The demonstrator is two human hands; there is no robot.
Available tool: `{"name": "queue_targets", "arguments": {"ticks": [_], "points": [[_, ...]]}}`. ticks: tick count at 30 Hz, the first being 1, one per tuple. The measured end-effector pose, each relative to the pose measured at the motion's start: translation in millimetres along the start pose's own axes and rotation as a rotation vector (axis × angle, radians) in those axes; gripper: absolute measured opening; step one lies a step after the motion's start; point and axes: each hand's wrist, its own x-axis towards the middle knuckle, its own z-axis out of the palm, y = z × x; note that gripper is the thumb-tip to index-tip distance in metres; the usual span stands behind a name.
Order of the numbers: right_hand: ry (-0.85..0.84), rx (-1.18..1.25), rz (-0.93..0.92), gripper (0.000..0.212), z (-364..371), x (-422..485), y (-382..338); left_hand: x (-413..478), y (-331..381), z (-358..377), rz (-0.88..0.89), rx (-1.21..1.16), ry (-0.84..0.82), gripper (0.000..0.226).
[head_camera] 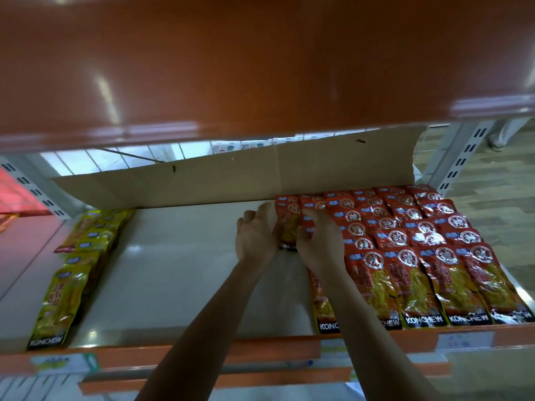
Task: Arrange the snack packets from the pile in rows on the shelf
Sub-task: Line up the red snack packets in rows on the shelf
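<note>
Red packet (289,228) seemingly gripped by left hand (256,238), right hand (320,241).

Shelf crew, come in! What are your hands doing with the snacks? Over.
Left hand, right hand both hold one red packet. At the left edge of the red rows. Nothing seen blocking.

The upper shelf (260,68) looks like orange-painted metal, glossy with glare streaks; the shelf (179,270) below is pale and smooth with a soft sheen; along its back edge the cardboard (231,180) is brown and matt; the red snack packets (419,256) and yellow snack packets (72,270) are shiny, crinkled film; the upright (460,163) is grey perforated metal.
</note>
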Motion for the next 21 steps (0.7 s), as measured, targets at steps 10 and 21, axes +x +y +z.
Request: {"name": "queue_targets", "arguments": {"ticks": [10,21], "points": [[-0.07,-0.098,-0.17,0.04,62.3,-19.7,-67.1,-34.1,-74.0,-60.2,-0.114,0.102,0.077,0.056],[-0.227,-0.016,-0.25,0.041,170.4,-97.5,-177.6,-79.6,-187.6,-169.1,-0.082,0.144,0.203,0.039]]}}
